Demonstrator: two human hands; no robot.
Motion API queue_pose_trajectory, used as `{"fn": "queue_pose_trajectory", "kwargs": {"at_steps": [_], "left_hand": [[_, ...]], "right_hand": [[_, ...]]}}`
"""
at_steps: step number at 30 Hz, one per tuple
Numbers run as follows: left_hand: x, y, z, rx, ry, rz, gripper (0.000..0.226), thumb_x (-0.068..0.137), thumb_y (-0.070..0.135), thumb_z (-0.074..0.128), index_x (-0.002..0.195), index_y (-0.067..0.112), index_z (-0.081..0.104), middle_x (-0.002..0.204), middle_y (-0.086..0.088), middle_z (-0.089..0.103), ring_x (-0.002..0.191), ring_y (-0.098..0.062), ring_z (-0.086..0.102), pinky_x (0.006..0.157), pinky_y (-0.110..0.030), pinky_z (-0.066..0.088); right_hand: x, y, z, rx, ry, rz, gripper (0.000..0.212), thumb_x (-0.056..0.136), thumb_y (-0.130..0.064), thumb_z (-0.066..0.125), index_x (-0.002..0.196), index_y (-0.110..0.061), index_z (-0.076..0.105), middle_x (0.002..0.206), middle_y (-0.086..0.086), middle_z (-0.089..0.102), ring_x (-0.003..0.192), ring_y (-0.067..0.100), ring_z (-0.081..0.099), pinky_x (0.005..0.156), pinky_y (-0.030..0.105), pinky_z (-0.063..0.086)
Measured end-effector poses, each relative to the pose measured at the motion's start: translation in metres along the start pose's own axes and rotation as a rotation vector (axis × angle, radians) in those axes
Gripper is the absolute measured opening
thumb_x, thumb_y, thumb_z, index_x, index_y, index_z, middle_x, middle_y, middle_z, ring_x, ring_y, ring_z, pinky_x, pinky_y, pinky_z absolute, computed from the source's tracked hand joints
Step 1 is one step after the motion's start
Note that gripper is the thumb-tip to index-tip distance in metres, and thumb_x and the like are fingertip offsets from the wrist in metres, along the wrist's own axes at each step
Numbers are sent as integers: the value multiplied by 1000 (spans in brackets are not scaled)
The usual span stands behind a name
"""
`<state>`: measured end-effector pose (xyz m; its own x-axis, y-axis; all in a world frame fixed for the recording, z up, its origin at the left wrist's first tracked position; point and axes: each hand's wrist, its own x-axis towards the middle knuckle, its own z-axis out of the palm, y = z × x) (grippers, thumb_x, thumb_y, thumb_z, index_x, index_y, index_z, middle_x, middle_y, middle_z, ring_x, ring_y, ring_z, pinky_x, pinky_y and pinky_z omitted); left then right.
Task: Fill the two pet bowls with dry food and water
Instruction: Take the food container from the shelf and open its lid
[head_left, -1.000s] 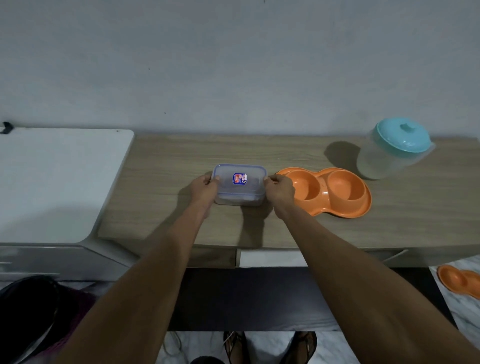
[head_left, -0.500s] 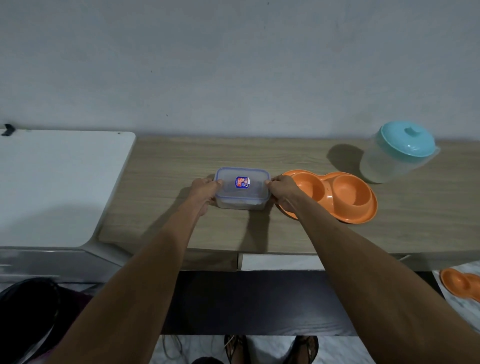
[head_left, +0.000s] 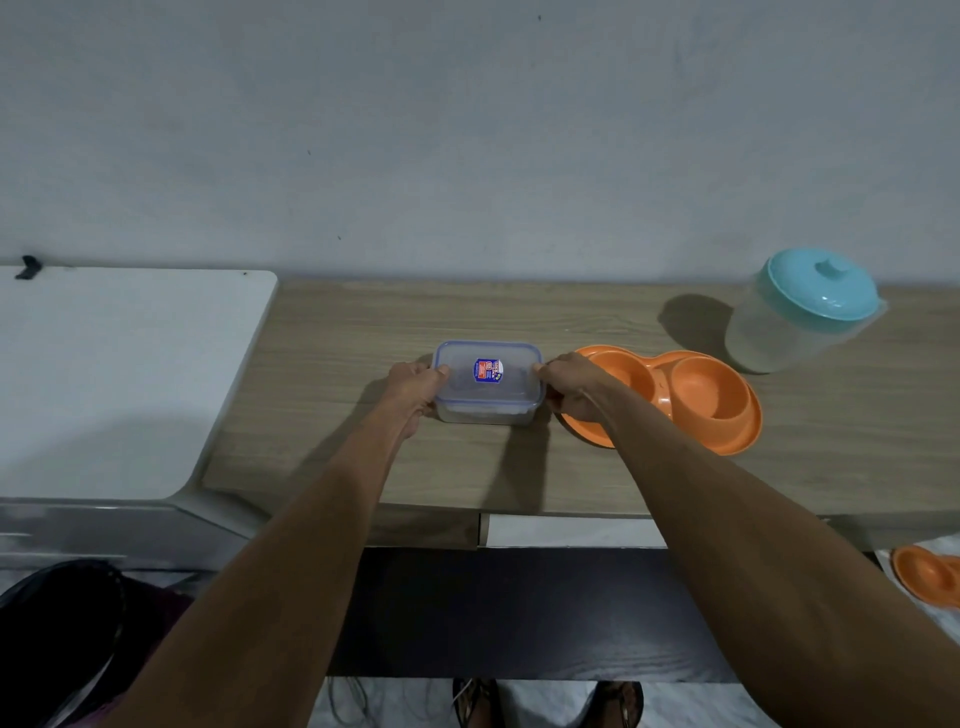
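Head view: a wooden counter (head_left: 519, 322) is seen from above, set against a pale wall, with both bare forearms reaching onto it.
White surface (head_left: 104, 374): it is placed well to the left of the left hand, level with the counter, and a small dark clip (head_left: 28, 266) is seen at its far left corner.
Left hand (head_left: 413, 387): it is closed on the left short end of the clear container, with the thumb laid over the lid's rim and the other fingers curled down the side wall.
Clear container (head_left: 488, 382): a rectangular lidded box with a blue seal line and a small blue and red sticker on top is gripped between the two hands and rests on the counter; its contents cannot be made out.
Right hand (head_left: 569, 387): it is closed on the right short end of the container, with the thumb on the lid's edge; its back partly covers the near left rim of the pet dish.
Double pet bowl (head_left: 691, 395): an orange dish with two round wells is placed just right of the right hand; both wells are seen bare.
Jug (head_left: 795, 312): a translucent jug with a teal lid is stood beyond and to the right of the right hand, near the wall.
Second orange dish (head_left: 930, 577): part of it is seen on the floor, low and far to the right of the right forearm.
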<state>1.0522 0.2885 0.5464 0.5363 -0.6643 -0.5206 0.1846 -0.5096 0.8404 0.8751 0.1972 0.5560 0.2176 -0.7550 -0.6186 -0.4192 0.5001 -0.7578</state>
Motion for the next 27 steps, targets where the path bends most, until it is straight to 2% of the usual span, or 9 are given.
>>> {"fn": "queue_pose_trajectory", "kwargs": {"at_steps": [4, 7, 9, 13, 15, 18, 22, 25, 27], "left_hand": [[0, 1, 0, 1, 1, -18, 24, 93, 12, 63, 109, -5, 58, 93, -18, 62, 75, -28, 62, 80, -53, 56], [-2, 4, -1, 15, 9, -16, 17, 93, 12, 64, 100, -2, 59, 96, -20, 61, 83, -31, 62, 85, -57, 54], [-2, 6, -3, 11, 1, -25, 14, 93, 12, 63, 97, -1, 59, 95, -21, 61, 74, -29, 61, 77, -53, 56], [-2, 10, -6, -10, -45, -82, 31, 93, 9, 62, 118, -9, 59, 83, -13, 63, 67, -25, 61, 44, -36, 55], [0, 9, -8, -26, -46, -98, 29, 92, 6, 63, 116, -9, 60, 85, -15, 64, 68, -26, 62, 40, -35, 55], [-2, 14, -5, 4, 41, -54, 38, 90, 10, 66, 120, -8, 53, 112, -15, 60, 84, -27, 60, 58, -34, 53], [-9, 10, 0, 70, 222, 24, 54, 87, 15, 69, 129, -5, 43, 121, -12, 53, 103, -26, 56, 79, -31, 47], [-14, -7, 6, -86, 361, -4, 76, 74, 26, 81, 131, -4, 38, 126, -13, 53, 103, -28, 58, 82, -34, 50], [-17, -21, 12, -226, 293, -154, 93, 68, 35, 85, 136, -2, 35, 127, -15, 54, 106, -28, 62, 85, -43, 55]], "right_hand": [[0, 4, -5, 69, -46, 14, 21, 97, -9, 54, 77, -7, 49, 68, 10, 42, 58, 18, 37, 51, 29, 29], [3, 4, -5, 92, -15, -40, 29, 92, -2, 59, 67, -8, 46, 60, 9, 40, 52, 18, 35, 50, 28, 25], [3, 0, -3, 8, 24, -77, 27, 90, 1, 60, 68, -9, 47, 62, 10, 42, 53, 19, 35, 50, 28, 26], [1, -6, -2, -142, 82, -104, 23, 91, -7, 61, 73, -10, 48, 65, 9, 45, 54, 18, 36, 49, 29, 31], [0, -6, -2, -172, 99, -113, 24, 91, -8, 62, 73, -11, 47, 65, 9, 45, 51, 18, 36, 47, 28, 31], [2, -9, -1, -246, 103, -112, 27, 90, -9, 63, 69, -9, 46, 64, 9, 44, 49, 19, 34, 46, 28, 30], [2, -21, -5, -476, 139, -94, 30, 79, -17, 71, 62, -7, 48, 65, 12, 50, 52, 23, 42, 49, 29, 34], [5, -31, -7, -634, 266, -249, 40, 66, -43, 65, 59, -15, 37, 78, 13, 49, 72, 28, 49, 51, 30, 30], [8, -36, 4, -664, 303, -336, 39, 66, -51, 54, 67, -13, 42, 89, 19, 56, 89, 36, 59, 65, 34, 39]]}}
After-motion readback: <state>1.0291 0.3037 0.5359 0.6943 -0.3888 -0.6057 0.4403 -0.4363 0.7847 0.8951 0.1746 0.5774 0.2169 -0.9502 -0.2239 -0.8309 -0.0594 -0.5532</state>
